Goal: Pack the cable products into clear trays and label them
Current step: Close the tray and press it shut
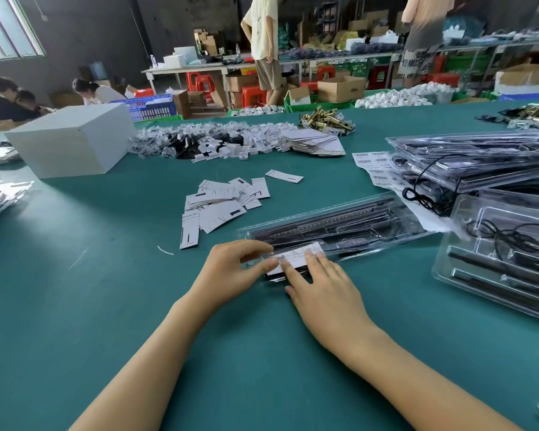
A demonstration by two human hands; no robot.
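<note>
A long clear tray (349, 227) holding black light bars lies slanted on the green table in front of me. A white paper label (296, 256) sits on its near end. My left hand (231, 269) curls its fingers round the tray's near left end, thumb beside the label. My right hand (321, 284) lies flat with straight fingers pressing on the label. A loose heap of white paper labels (224, 199) lies just beyond the tray.
Stacked filled clear trays (479, 163) and an open tray with cables (507, 256) stand at right, with barcode sticker sheets (375, 168) beside them. A white box (72, 141) sits at left. Piles of bagged small parts (212, 140) lie farther back. People work behind the table.
</note>
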